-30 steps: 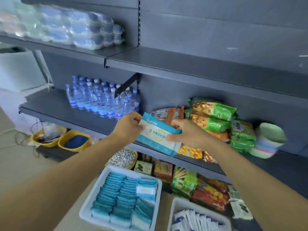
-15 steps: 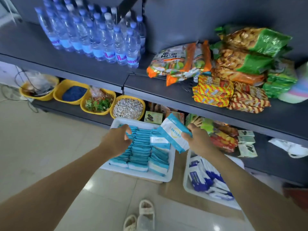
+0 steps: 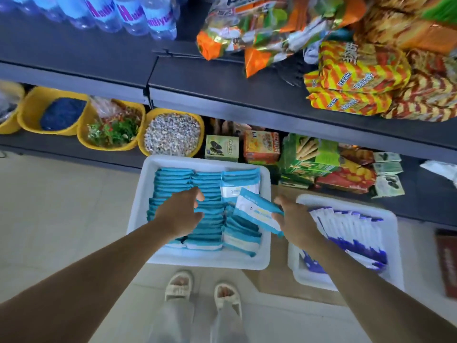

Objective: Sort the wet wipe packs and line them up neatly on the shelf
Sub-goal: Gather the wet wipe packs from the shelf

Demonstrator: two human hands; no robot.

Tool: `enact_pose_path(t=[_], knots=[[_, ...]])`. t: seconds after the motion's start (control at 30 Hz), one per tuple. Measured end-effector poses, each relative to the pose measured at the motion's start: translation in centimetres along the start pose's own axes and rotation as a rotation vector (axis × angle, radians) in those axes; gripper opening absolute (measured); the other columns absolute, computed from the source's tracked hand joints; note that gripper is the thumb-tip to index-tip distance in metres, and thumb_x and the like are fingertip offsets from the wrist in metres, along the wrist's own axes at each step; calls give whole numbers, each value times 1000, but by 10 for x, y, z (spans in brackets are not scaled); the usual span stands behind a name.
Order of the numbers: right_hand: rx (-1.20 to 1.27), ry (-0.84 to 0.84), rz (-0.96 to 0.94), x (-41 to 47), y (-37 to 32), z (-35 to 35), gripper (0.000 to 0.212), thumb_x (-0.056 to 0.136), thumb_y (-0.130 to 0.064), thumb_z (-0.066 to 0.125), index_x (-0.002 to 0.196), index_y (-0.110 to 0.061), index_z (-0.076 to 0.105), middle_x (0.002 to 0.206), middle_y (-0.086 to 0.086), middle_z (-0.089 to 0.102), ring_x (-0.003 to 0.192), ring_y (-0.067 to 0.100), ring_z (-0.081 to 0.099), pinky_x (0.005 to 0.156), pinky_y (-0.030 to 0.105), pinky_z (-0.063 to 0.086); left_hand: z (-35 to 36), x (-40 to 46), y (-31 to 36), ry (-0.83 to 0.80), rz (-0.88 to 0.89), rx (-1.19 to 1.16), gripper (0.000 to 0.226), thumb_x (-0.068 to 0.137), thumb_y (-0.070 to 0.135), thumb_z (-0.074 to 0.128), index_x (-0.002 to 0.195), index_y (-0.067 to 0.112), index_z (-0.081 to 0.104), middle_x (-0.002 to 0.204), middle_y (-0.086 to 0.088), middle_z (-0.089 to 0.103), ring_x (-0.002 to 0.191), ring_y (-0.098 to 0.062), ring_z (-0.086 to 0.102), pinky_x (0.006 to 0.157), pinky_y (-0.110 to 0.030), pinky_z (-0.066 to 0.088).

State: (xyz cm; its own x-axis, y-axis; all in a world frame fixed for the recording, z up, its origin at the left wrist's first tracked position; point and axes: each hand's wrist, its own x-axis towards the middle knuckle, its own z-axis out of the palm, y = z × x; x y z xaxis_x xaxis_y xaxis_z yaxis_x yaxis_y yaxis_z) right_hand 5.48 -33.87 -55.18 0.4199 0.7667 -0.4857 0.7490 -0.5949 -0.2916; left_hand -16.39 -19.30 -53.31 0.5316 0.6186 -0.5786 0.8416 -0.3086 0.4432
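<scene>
A white bin (image 3: 138, 206) on the floor holds rows of teal-and-white wet wipe packs (image 3: 210, 233) standing on edge. My right hand (image 3: 294, 221) grips one teal-and-white wet wipe pack (image 3: 257, 210) just above the bin's right side, tilted. My left hand (image 3: 181, 211) hovers over the middle rows with fingers curled downward, touching the tops of the packs; I cannot tell whether it grips one. A second white bin (image 3: 346, 283) to the right holds blue-and-white wipe packs (image 3: 353, 231). The dark shelf (image 3: 222, 95) runs above.
Water bottles (image 3: 128, 13) and snack bags (image 3: 358, 82) sit on the dark shelf. Yellow bowls (image 3: 173, 129) and snack boxes (image 3: 262, 147) fill the lower shelf behind the bins. My feet in white slippers (image 3: 202, 290) stand on the tiled floor in front.
My view dropped from the shelf to the floor bins. Both hands came down from shelf height; the left let go of the pack and reached into the teal bin, the right kept the pack.
</scene>
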Motion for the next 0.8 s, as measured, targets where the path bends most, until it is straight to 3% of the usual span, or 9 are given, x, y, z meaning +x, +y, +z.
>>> enact_pose_path(t=[0.1, 0.27, 0.37, 0.53, 0.63, 0.7, 0.8], knots=[[2, 6, 7, 35, -5, 23, 25, 96, -19, 49, 121, -16, 50, 119, 6, 58, 104, 26, 58, 73, 31, 44, 8, 42, -11, -55, 62, -4, 47, 88, 22, 63, 131, 18, 43, 125, -5, 55, 113, -21, 55, 93, -39, 48], [-37, 7, -6, 95, -6, 66, 21, 95, -15, 50, 116, -19, 50, 114, 5, 48, 98, 25, 56, 67, 35, 47, 27, 108, -35, -97, 151, 39, 64, 83, 23, 68, 137, 20, 34, 136, -6, 45, 118, -23, 52, 93, -44, 47], [-181, 22, -47, 124, -4, 88, 30, 95, -14, 49, 125, -18, 44, 120, 5, 43, 103, 23, 54, 55, 27, 31, 42, 140, -39, -98, 179, 84, 74, 82, 26, 71, 141, 21, 27, 139, -6, 37, 120, -24, 48, 93, -45, 47], [-264, 137, -74, 151, 6, 110, 30, 95, -12, 49, 124, -13, 44, 124, 7, 44, 108, 23, 52, 63, 29, 28, 77, 181, -36, -57, 241, 68, 97, 74, 32, 79, 147, 24, 15, 145, -6, 27, 131, -26, 37, 98, -46, 43], [-281, 236, -117, 150, 12, 111, 36, 78, -13, 73, 109, -7, 55, 109, 11, 56, 91, 25, 63, 55, 24, 30, 95, 197, -29, -16, 266, 36, 104, 73, 31, 80, 149, 24, 10, 150, -5, 23, 135, -25, 34, 101, -46, 42], [-262, 295, -133, 149, 16, 110, 45, 68, -16, 82, 105, -5, 57, 105, 13, 58, 77, 26, 64, 51, 21, 27, 103, 203, -23, 34, 266, 0, 102, 74, 28, 80, 149, 25, 11, 147, -6, 29, 130, -27, 40, 97, -47, 44], [-78, 260, -123, 149, 24, 113, 37, 85, -10, 66, 117, -5, 48, 120, 12, 47, 95, 31, 58, 62, 32, 38, 110, 207, -16, 105, 257, 16, 93, 76, 21, 77, 145, 28, 15, 136, -8, 38, 107, -31, 55, 82, -46, 51]])
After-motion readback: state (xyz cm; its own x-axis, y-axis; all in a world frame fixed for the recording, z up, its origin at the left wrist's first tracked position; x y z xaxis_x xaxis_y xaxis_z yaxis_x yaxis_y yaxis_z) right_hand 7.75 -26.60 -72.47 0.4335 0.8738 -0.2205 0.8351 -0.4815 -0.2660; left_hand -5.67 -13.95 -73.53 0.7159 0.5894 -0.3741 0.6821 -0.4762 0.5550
